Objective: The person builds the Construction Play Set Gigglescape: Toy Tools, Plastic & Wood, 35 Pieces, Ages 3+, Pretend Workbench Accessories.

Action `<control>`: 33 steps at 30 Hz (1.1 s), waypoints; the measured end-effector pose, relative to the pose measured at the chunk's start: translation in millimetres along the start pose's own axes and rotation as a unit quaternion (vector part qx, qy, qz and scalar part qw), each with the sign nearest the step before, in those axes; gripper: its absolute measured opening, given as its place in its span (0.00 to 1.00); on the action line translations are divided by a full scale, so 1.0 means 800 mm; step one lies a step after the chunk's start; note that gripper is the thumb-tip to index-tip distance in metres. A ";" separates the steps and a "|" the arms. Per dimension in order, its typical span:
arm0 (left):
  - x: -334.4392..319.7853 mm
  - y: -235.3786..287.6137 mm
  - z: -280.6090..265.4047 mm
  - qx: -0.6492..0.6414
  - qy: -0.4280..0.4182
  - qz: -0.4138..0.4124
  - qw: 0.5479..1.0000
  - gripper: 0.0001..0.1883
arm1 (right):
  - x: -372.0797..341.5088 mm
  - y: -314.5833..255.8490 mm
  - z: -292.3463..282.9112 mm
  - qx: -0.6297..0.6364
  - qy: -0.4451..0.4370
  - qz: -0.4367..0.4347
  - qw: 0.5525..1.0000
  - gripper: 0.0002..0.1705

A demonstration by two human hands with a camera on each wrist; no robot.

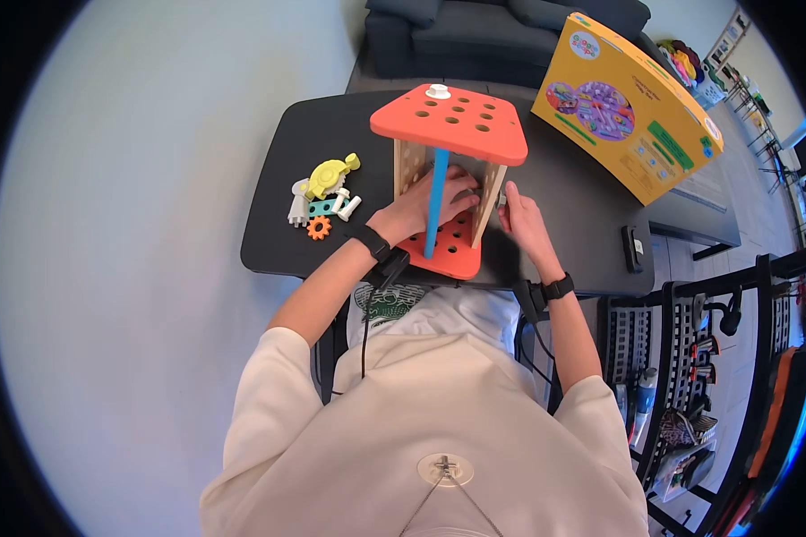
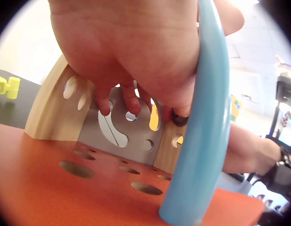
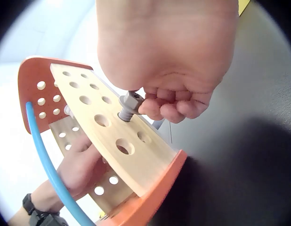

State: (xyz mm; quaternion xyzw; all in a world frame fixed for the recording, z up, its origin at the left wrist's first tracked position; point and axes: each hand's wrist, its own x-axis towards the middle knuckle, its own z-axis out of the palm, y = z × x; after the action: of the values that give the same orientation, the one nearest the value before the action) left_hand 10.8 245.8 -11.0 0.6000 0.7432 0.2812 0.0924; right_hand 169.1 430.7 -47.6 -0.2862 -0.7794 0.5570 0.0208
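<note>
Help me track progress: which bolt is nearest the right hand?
The gray bolt in the wooden side panel; white bolts are farther, on the red top panel and tabletop.

Black table [image 1: 331, 125], rounded corners. Plain pale wall [image 1: 152, 224] past its left edge. Dark grey sofa [image 1: 484, 38] with cushions beyond the far edge. Second dark tabletop [image 1: 712, 215] off the right edge, grey plank-look floor [image 1: 748, 192] past that. Black shelving [image 1: 754, 358] with perforated panels, loaded with odds and ends, by the near right corner. Far back right: basket [image 1: 709, 91] of bright-coloured stuff. Left wrist view catches a pale, brightly lit ceiling [image 2: 258, 52].
</note>
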 end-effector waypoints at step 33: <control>0.003 -0.003 0.000 0.008 -0.010 -0.005 1.000 0.21 | -0.029 -0.003 0.043 0.011 0.150 -0.219 0.964 0.36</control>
State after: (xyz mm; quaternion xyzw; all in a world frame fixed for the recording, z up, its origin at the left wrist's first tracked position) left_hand 8.5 247.6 -12.1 0.5999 0.7474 0.2688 0.0965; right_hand 175.6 389.9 -51.9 -0.1882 -0.8049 0.4981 0.2621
